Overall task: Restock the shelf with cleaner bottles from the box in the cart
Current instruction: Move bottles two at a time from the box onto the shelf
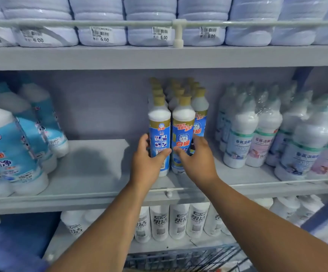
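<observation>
Several white cleaner bottles with gold caps and blue labels stand in rows on the middle shelf (92, 179). My left hand (148, 160) grips the front left bottle (158, 126) low on its body. My right hand (195, 157) holds the front right bottle (183, 126) next to it, thumb across its label. Both bottles stand upright on the shelf, touching each other. The cart's wire rim (180, 258) shows at the bottom; the box is out of view.
Large blue-labelled bottles (10, 154) fill the shelf's left end, with bare shelf between them and my hands. Shrink-wrapped white bottles (265, 134) stand at the right. White bottles (169, 222) line the lower shelf. Wrapped packs with price tags (102, 34) sit above.
</observation>
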